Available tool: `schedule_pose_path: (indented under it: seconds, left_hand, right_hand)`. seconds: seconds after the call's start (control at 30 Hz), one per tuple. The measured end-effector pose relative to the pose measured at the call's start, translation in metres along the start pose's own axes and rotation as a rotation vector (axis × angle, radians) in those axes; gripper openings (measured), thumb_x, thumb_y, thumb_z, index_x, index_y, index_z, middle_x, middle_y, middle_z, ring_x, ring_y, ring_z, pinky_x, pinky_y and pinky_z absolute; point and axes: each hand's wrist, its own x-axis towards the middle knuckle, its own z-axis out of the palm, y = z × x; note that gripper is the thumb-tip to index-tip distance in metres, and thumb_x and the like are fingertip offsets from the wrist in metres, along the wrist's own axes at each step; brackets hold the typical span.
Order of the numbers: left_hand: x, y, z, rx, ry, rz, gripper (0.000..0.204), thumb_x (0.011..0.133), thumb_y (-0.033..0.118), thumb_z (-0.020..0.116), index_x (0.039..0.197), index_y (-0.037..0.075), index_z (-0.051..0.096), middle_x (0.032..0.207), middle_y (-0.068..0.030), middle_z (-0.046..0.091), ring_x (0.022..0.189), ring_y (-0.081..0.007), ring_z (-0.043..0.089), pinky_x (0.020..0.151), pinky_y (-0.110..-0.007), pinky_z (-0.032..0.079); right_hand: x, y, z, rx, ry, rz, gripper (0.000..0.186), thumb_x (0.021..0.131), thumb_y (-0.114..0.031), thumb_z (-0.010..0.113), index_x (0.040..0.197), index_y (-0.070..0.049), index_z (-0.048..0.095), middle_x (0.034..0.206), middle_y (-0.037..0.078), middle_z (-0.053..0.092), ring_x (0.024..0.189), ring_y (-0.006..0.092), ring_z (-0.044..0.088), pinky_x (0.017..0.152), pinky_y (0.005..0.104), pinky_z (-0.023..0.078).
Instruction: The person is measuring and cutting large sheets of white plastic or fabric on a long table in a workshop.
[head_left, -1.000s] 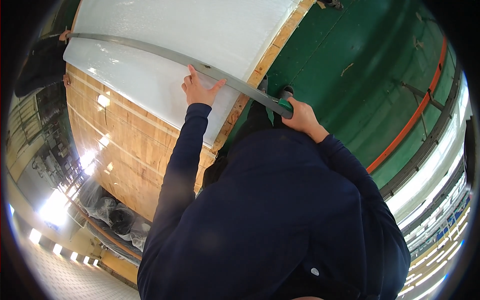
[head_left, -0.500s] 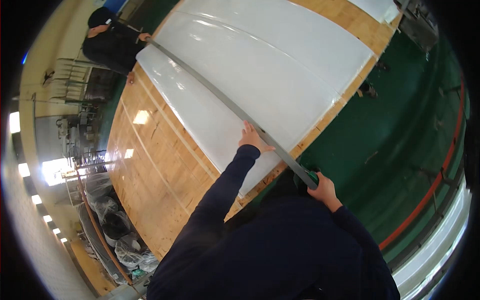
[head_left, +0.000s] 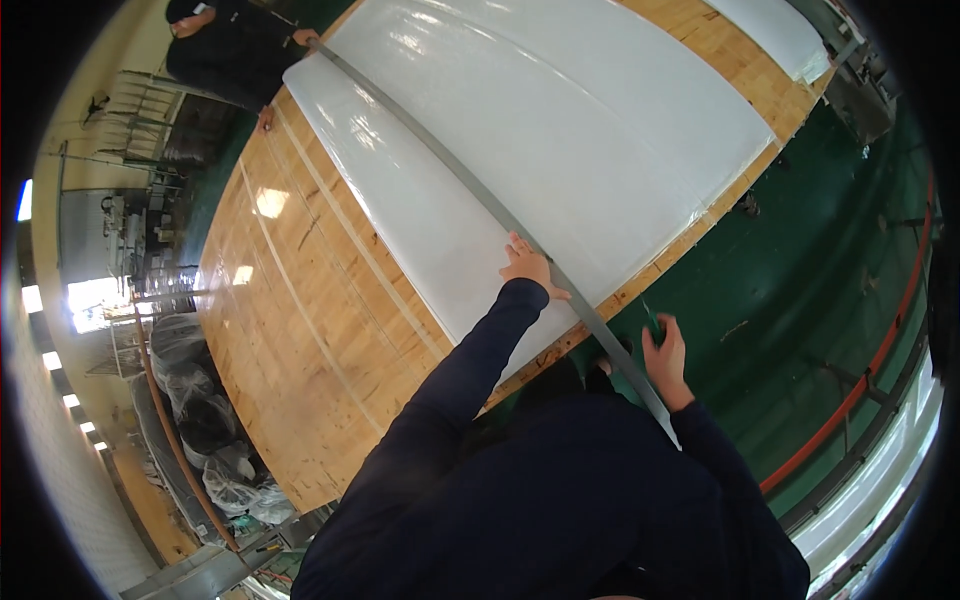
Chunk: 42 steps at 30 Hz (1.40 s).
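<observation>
A long grey metal bar [head_left: 447, 168] lies diagonally across a glossy white sheet [head_left: 610, 150] on the wooden table [head_left: 300, 300]. Its near end juts past the table edge toward my body. My left hand [head_left: 528, 268] rests with fingers spread on the sheet, against the bar's left side. To the right of the bar's overhanging end, off the table, my right hand [head_left: 668, 358] is closed around a slim green tool [head_left: 653, 322], mostly covered by the fingers. At the far end of the bar a co-worker's hand [head_left: 305, 38] touches it.
The co-worker [head_left: 235, 55] stands at the far left edge, another hand on the table. A second white stack [head_left: 775, 35] lies at the back right. Plastic-wrapped items [head_left: 205, 410] stand left of the table. A red rail [head_left: 850, 400] runs along the right over green floor.
My right hand has come off the bar's near end and moved slightly right with the green tool. My left hand stays on the sheet by the bar. The view has shifted a little.
</observation>
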Motion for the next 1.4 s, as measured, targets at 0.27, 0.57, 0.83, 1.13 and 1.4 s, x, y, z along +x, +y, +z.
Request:
schedule_pose_path:
  seconds: [0.27,0.57,0.83,1.13,1.4]
  left_hand:
    - [0.002,-0.016,0.004,0.035,0.172,0.079,0.124,0.053,0.066,0.069,0.133,-0.015,0.022,0.139,-0.0354,0.020,0.133,-0.0435,0.016,0.104,-0.061,0.006]
    - [0.018,-0.035,0.015,0.105,0.211,0.195,0.103,0.065,0.063,0.060,0.132,-0.010,0.033,0.140,-0.0330,0.021,0.132,-0.0447,0.018,0.105,-0.059,0.009]
    - [0.045,-0.033,0.077,0.246,0.525,0.240,0.069,0.076,0.039,0.048,0.122,-0.011,0.046,0.133,-0.0355,0.032,0.125,-0.0517,0.028,0.103,-0.060,0.018]
    - [0.054,-0.019,0.095,0.155,0.604,0.172,0.055,0.079,0.024,0.043,0.120,-0.012,0.049,0.130,-0.0329,0.039,0.124,-0.0492,0.033,0.103,-0.059,0.021]
    - [0.043,-0.028,0.065,0.249,0.603,0.121,0.050,0.080,0.018,0.041,0.120,-0.011,0.049,0.130,-0.0320,0.040,0.124,-0.0480,0.034,0.103,-0.059,0.020]
  right_hand:
    - [0.189,-0.109,0.144,0.081,-0.106,-0.354,0.040,0.082,-0.012,0.054,0.120,-0.003,0.048,0.092,0.022,0.060,0.081,0.0387,0.058,0.068,0.0416,0.047]
    - [0.381,-0.267,0.361,-0.119,-0.205,-0.526,0.041,0.081,-0.013,0.050,0.122,-0.008,0.050,0.072,0.019,0.062,0.068,0.0367,0.059,0.062,0.0470,0.047]
    - [0.464,-0.325,0.461,-0.305,-0.287,-0.549,0.040,0.085,-0.016,0.044,0.125,-0.011,0.051,0.086,0.018,0.065,0.078,0.0356,0.061,0.073,0.0443,0.049]
    - [0.495,-0.343,0.508,-0.403,-0.378,-0.542,0.048,0.077,-0.009,0.044,0.124,-0.007,0.051,0.104,0.019,0.062,0.097,0.0340,0.058,0.084,0.0414,0.047]
    - [0.467,-0.331,0.474,-0.515,-0.415,-0.591,0.035,0.076,-0.008,0.048,0.110,-0.002,0.057,0.096,0.021,0.063,0.091,0.0351,0.061,0.079,0.0410,0.050]
